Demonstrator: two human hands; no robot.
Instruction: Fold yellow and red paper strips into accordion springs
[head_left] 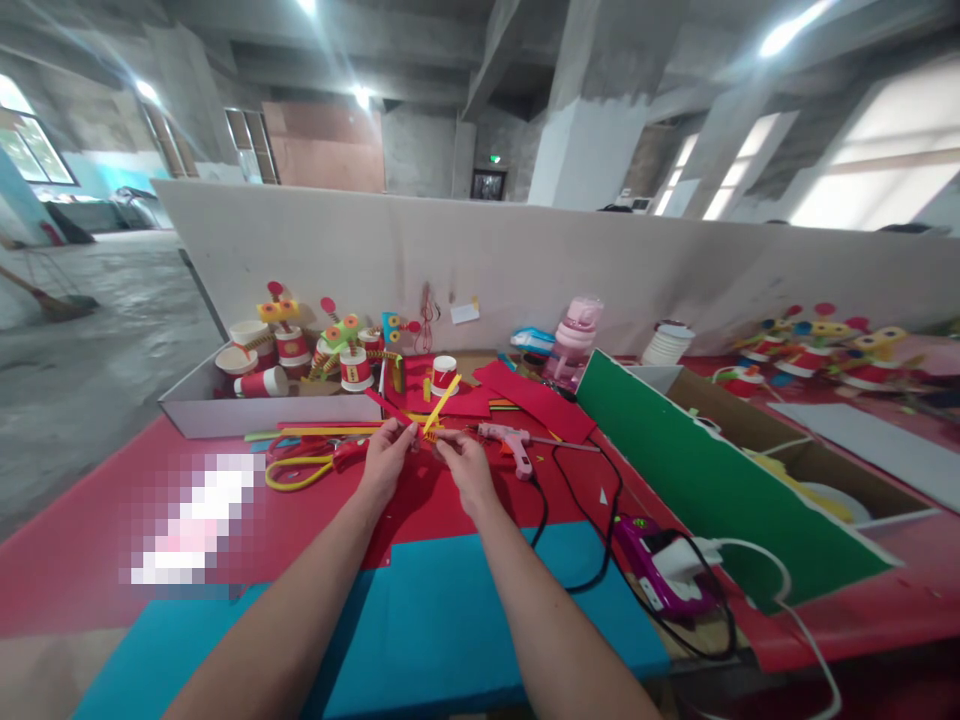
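Observation:
Both hands meet over the red table covering. My left hand (384, 462) pinches the folded part of two crossed paper strips, with the red strip (387, 405) slanting up to the left. My right hand (466, 465) closes its fingertips on the same folded piece from the other side. The yellow strip (442, 402) sticks up to the right between the hands. A small zigzag-folded stack (430, 437) shows between my fingertips. Left of the hands lie yellow-handled scissors (300, 474); to the right rests a pink glue gun (514, 445).
Paper-cup figures (355, 370) stand in a white box (277, 418) at the back left. A green-sided box (697, 470) is at the right, near a purple power strip (660, 575) with cables. Blue board (435, 610) lies in front; a white cup (444, 374) stands behind my hands.

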